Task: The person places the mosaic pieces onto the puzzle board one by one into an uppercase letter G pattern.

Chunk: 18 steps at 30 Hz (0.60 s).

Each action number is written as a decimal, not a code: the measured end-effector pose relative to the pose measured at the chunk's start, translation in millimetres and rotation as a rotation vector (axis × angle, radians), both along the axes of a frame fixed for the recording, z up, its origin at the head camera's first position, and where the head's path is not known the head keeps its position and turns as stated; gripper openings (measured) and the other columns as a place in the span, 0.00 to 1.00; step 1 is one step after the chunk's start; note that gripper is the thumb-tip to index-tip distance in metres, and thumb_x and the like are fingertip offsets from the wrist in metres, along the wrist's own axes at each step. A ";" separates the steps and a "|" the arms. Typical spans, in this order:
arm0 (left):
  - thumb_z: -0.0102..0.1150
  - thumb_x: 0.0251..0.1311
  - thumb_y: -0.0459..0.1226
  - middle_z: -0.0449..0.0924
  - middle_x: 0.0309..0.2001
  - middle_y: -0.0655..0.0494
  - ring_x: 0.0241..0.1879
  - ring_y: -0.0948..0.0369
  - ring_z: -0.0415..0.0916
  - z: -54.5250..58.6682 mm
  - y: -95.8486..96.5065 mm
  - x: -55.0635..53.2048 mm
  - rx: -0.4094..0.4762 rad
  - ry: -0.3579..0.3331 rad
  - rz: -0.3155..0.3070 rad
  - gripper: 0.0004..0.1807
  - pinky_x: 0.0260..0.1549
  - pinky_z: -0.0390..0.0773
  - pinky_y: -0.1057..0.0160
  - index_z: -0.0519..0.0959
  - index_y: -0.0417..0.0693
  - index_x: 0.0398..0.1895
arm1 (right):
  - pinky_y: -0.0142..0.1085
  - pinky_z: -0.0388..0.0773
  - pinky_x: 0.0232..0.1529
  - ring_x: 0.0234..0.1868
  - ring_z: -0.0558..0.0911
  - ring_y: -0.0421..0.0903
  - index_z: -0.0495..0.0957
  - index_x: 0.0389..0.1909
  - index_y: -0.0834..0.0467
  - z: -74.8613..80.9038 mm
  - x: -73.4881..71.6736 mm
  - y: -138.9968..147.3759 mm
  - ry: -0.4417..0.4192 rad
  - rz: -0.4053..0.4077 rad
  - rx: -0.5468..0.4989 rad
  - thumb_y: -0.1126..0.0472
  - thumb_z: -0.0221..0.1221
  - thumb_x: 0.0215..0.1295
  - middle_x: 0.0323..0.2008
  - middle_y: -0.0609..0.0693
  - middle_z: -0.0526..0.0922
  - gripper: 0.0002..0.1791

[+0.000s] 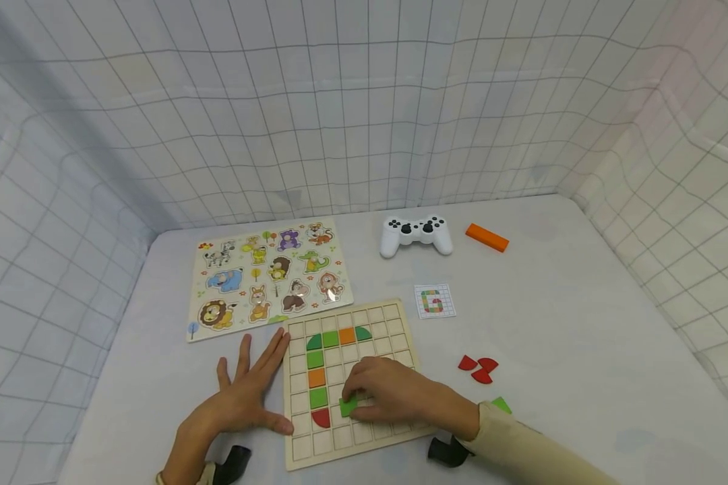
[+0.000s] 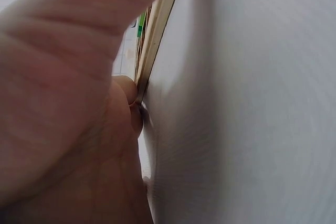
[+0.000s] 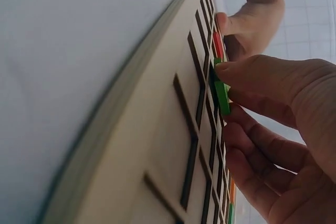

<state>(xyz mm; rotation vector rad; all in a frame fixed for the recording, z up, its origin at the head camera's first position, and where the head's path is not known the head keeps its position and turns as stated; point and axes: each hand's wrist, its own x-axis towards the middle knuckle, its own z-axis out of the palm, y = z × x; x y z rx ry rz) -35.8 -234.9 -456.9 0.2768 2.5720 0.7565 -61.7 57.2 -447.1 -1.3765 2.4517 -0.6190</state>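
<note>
A wooden grid board [image 1: 303, 455] lies before me, bearing green, orange and red tiles in a top row and a left column. My right hand [image 1: 394, 391] pinches a light green square tile [image 1: 347, 407] between thumb and fingers, low over the board's middle; in the right wrist view the green tile [image 3: 222, 97] stands tilted at the grid. Spread fingers of my left hand [image 1: 239, 404] rest along the board's left edge, thumb and fingertips touching it. Beside that column's foot sits a red quarter-circle tile [image 1: 321, 417]. The left wrist view shows mostly palm and the board's side [image 2: 157, 32].
An animal puzzle [image 1: 267, 276] lies behind the board. A white game controller [image 1: 416, 236] and an orange block [image 1: 487, 237] stand at the back. Right of the board are a pattern card [image 1: 435, 301], red quarter-circle pieces [image 1: 482, 376] and a green piece [image 1: 501, 405] by the right sleeve.
</note>
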 end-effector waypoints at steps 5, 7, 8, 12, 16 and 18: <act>0.80 0.23 0.65 0.29 0.82 0.50 0.73 0.32 0.08 2.6 1.4 -0.1 -0.020 -0.009 -0.001 0.82 0.57 0.15 0.21 0.35 0.60 0.82 | 0.22 0.74 0.47 0.43 0.76 0.31 0.87 0.40 0.44 1.7 3.3 -8.3 0.018 0.005 0.030 0.52 0.70 0.60 0.39 0.34 0.83 0.07; 0.80 0.24 0.65 0.29 0.82 0.50 0.73 0.32 0.09 3.2 1.2 0.2 -0.024 -0.011 -0.002 0.82 0.57 0.15 0.21 0.35 0.60 0.82 | 0.22 0.74 0.47 0.43 0.77 0.31 0.87 0.40 0.45 2.7 4.0 -10.6 0.031 0.013 0.035 0.52 0.70 0.61 0.39 0.34 0.83 0.08; 0.80 0.24 0.64 0.29 0.82 0.50 0.73 0.32 0.09 3.3 1.0 0.4 -0.023 -0.012 -0.002 0.82 0.57 0.15 0.21 0.35 0.60 0.82 | 0.22 0.74 0.47 0.43 0.77 0.31 0.87 0.41 0.45 3.1 4.3 -11.5 0.035 0.017 0.039 0.52 0.70 0.61 0.39 0.34 0.83 0.08; 0.80 0.24 0.64 0.28 0.82 0.50 0.73 0.32 0.08 3.5 0.1 1.0 -0.012 -0.012 -0.003 0.82 0.57 0.15 0.21 0.35 0.60 0.82 | 0.22 0.74 0.47 0.42 0.77 0.31 0.86 0.41 0.45 4.1 5.0 -14.6 0.051 0.022 0.044 0.52 0.69 0.61 0.38 0.35 0.83 0.08; 0.79 0.24 0.66 0.28 0.82 0.51 0.73 0.32 0.07 0.8 -1.0 1.0 0.013 0.007 -0.004 0.82 0.57 0.15 0.21 0.35 0.62 0.82 | 0.22 0.75 0.49 0.44 0.78 0.32 0.86 0.42 0.45 4.2 6.1 -16.2 0.061 0.021 0.050 0.53 0.69 0.62 0.39 0.36 0.84 0.08; 0.78 0.23 0.67 0.28 0.83 0.52 0.73 0.32 0.08 -0.8 -1.6 0.5 0.018 0.015 -0.005 0.82 0.56 0.15 0.21 0.35 0.62 0.82 | 0.22 0.74 0.48 0.44 0.78 0.32 0.87 0.41 0.45 4.2 7.2 -16.4 0.071 0.024 0.050 0.52 0.69 0.62 0.40 0.35 0.84 0.08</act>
